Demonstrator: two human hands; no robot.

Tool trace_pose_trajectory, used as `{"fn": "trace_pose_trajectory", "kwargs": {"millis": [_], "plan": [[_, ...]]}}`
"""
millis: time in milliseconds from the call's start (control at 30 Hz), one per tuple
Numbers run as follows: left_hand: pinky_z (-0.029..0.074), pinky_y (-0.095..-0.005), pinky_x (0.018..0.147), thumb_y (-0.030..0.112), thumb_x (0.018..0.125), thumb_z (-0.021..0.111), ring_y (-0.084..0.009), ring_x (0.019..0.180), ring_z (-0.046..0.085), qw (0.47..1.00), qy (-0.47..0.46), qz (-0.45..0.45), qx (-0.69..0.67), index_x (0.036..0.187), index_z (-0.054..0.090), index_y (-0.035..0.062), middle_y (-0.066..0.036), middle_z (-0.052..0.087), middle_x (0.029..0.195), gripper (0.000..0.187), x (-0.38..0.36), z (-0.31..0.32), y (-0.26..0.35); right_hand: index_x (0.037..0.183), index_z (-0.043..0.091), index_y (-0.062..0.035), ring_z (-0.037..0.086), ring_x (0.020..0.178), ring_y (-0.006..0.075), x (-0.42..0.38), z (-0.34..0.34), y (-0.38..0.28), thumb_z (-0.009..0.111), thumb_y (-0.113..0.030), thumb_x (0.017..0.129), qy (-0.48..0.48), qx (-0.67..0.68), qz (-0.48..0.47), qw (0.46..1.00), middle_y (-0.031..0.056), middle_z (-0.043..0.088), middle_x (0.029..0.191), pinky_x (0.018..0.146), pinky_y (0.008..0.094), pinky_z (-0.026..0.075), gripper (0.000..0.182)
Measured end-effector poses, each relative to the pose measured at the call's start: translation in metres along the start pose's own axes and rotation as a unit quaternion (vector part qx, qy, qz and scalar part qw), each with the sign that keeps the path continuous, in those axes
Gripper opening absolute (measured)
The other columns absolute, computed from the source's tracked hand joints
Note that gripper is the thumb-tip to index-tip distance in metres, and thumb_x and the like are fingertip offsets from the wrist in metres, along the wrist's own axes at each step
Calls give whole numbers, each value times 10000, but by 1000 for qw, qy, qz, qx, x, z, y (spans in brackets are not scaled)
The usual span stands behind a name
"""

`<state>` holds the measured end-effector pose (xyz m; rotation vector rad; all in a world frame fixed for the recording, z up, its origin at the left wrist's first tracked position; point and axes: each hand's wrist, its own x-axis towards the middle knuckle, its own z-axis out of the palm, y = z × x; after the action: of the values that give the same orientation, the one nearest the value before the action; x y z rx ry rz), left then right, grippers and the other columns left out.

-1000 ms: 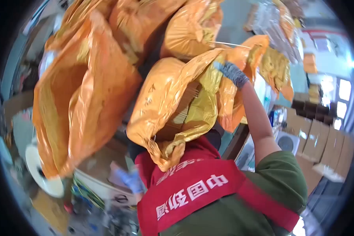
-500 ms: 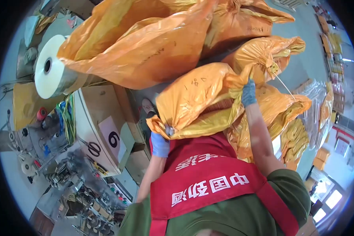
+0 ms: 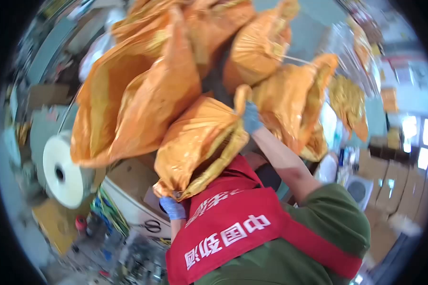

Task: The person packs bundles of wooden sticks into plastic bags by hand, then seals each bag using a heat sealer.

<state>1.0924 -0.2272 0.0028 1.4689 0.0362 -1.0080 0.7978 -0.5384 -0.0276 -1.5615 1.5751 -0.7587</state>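
At opposite ends, both hands (image 3: 252,118) (image 3: 173,208) grip the orange bag (image 3: 192,135).

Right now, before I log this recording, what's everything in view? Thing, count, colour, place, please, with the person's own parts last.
held bag: one, orange, between both hands
large open bag: one, orange, left, beyond the held bag
other bags: several overlapping, orange, top and right
crumpled plastic: count unclear, yellow, upper right
roll: one, white, left
cords: one bundle, green and yellow, near the roll
scissors: one, dark, lower left of centre
cartons: several, brown, right
clutter: blurred, uncounted, greyish, lower left
apron: one, red with white lettering, bottom centre
shirt: one, green, bottom
left hand: one, blue-gloved, at the held bag's lower end
right hand: one, blue-gloved, at its upper edge
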Motion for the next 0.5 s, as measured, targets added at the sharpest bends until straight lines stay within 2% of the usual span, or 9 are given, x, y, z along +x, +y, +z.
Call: {"fn": "trace_pose_trajectory", "kwargs": {"millis": [33,67,100,167,233,300,367,400,500], "plan": [[462,-360,882,411,892,516,-189,1053,504,999,-46,-5,18,1275,388,110,-45,485,1174,503,17,0,-3,904,529,-53,537,617,133,11,9,-13,509,-182,912,14,34,-2,999,36,572,754,508,292,448,131],[497,-334,769,356,913,467,-193,853,544,998,20,30,47,1214,407,75,-44,507,954,416,-2,44,35,760,579,-57,530,581,131,18,17,-24,508,-213,919,37,56,-9,998,33,567,683,489,296,440,234],[489,-344,797,372,910,467,-191,872,533,995,-11,91,36,1165,444,81,-42,490,1008,388,43,-21,-23,734,585,-37,510,600,135,23,14,-95,499,-286,941,77,-21,194,978,50,572,684,497,325,432,335],[481,-366,834,391,913,454,-190,899,520,998,-9,-20,-60,1150,447,75,-47,469,1035,395,67,-47,-38,896,582,-19,549,657,184,44,33,-41,522,-327,928,127,2,67,990,101,600,740,558,346,452,315],[474,-386,863,337,911,479,-205,967,518,990,60,40,118,1213,413,53,-66,479,1102,420,29,6,22,1159,522,-18,626,708,316,45,22,-50,539,-322,912,84,135,82,984,181,651,837,602,410,478,393],[459,-372,888,262,924,496,-226,1032,515,980,156,79,93,1234,410,24,-102,476,1187,401,-31,49,46,1269,457,-59,635,839,316,28,-10,-68,583,-371,885,81,91,67,990,202,638,928,747,385,490,511],[448,-371,913,188,923,508,-245,1091,498,891,235,297,251,1274,398,-3,-133,453,1261,414,-73,82,44,1341,382,-35,500,1121,185,7,-47,-78,635,-269,871,39,165,9,985,124,511,1254,945,292,402,583],[448,-379,911,156,930,489,-241,1099,494,727,270,404,486,1304,384,-15,-149,452,1264,425,-101,106,50,1365,342,-38,462,1174,191,-1,-66,-76,656,-248,855,5,204,-14,979,124,456,1315,982,303,373,635],[354,-423,1003,198,843,597,-339,1140,477,773,-113,396,482,1309,401,-31,-213,495,1222,554,-135,179,-23,1357,328,-47,400,1264,264,-9,-153,-53,698,-226,821,61,26,-252,965,142,399,1366,1049,372,322,676]]}}
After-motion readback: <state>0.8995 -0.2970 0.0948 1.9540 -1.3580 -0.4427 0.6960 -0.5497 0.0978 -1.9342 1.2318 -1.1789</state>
